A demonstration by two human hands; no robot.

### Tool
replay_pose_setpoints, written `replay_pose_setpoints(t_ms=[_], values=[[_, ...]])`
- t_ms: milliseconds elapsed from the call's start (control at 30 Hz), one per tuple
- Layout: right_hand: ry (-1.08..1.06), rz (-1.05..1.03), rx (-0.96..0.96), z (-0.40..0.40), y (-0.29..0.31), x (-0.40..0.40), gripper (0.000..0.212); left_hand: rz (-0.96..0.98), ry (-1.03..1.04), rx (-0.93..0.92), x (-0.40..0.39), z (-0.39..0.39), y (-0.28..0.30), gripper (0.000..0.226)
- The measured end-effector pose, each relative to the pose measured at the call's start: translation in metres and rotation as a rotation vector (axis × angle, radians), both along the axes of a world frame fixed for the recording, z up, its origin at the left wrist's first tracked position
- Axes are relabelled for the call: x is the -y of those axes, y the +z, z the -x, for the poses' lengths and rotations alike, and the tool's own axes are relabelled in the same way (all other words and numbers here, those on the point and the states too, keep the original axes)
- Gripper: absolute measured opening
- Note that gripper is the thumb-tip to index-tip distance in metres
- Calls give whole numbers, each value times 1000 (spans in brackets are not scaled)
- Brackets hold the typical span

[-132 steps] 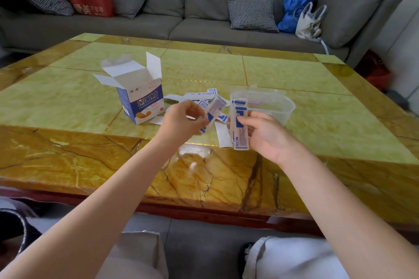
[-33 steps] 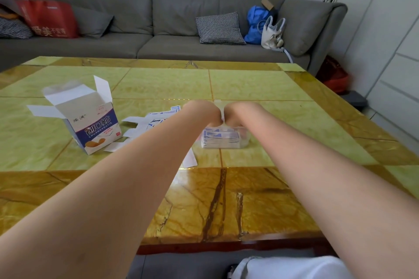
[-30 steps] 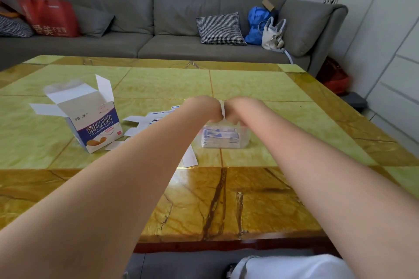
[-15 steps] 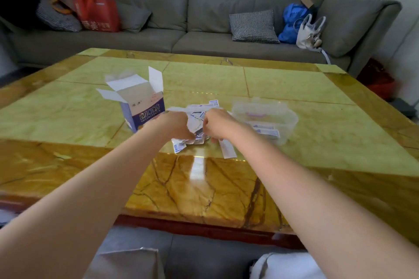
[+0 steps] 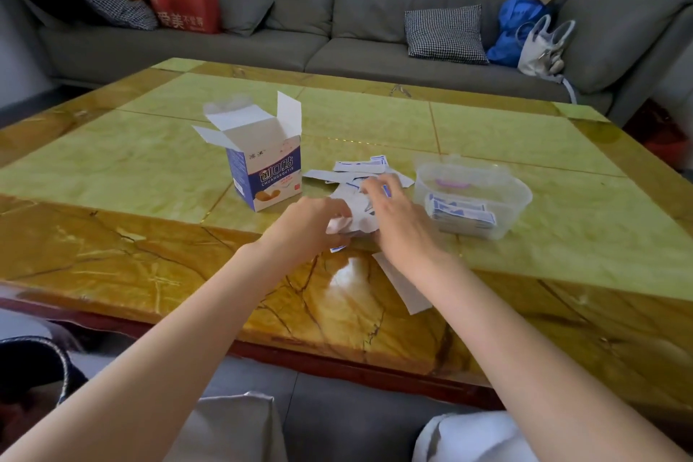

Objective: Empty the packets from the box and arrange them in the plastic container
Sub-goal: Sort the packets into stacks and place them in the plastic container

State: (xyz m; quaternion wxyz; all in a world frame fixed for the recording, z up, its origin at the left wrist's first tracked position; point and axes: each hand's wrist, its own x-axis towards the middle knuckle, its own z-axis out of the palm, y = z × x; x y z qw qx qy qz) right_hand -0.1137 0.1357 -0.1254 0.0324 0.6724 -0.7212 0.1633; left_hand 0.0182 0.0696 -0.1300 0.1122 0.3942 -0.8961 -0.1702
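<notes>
Table (image 5: 525,259): yellow-green top with amber marbled border; it carried all the task items.
Box (image 5: 268,176): stood upright, flaps open, left of centre on the table, a little back from the near edge. Blue and white print faced the near edge.
Packets (image 5: 360,171): a loose heap of white and blue packets lay on the table between the box and the container, spreading from just right of the box toward the near edge.
Stray packet (image 5: 403,287): lay flat on the amber border at the near edge, partly under the right forearm.
Container (image 5: 521,195): clear plastic, stood right of the heap, well in from the right edge.
Stack (image 5: 459,216): a row of packets lay inside the container, against its near wall.
Left hand (image 5: 307,229): fingers were curled over the near part of the heap, gripping several packets.
Right hand (image 5: 397,216): just beside the left, palm down on the heap, fingers bent onto the packets; whether it pinched one could not be told.
Hands together: close side by side, with packets between them.
Sofa (image 5: 375,11): grey, stood beyond the table's far edge, with a checked cushion (image 5: 446,34), a red bag (image 5: 183,2) and a blue bag (image 5: 515,26) on it.
</notes>
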Motion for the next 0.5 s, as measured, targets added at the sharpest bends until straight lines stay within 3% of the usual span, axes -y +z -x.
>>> replay_pose_setpoints(t_ms=[133,233,367,500], values=[[53,-6,13,-1,-3,3,22,-4,11,-175,0,-4,-1,23],[20,108,243,6,1,3,12,20,52,-286,4,-9,10,12],[-61,238,535,16,19,0,34,-110,164,-530,3,-13,27,28],[-121,196,893,16,25,-7,16,-270,187,-640,-5,-10,31,15]])
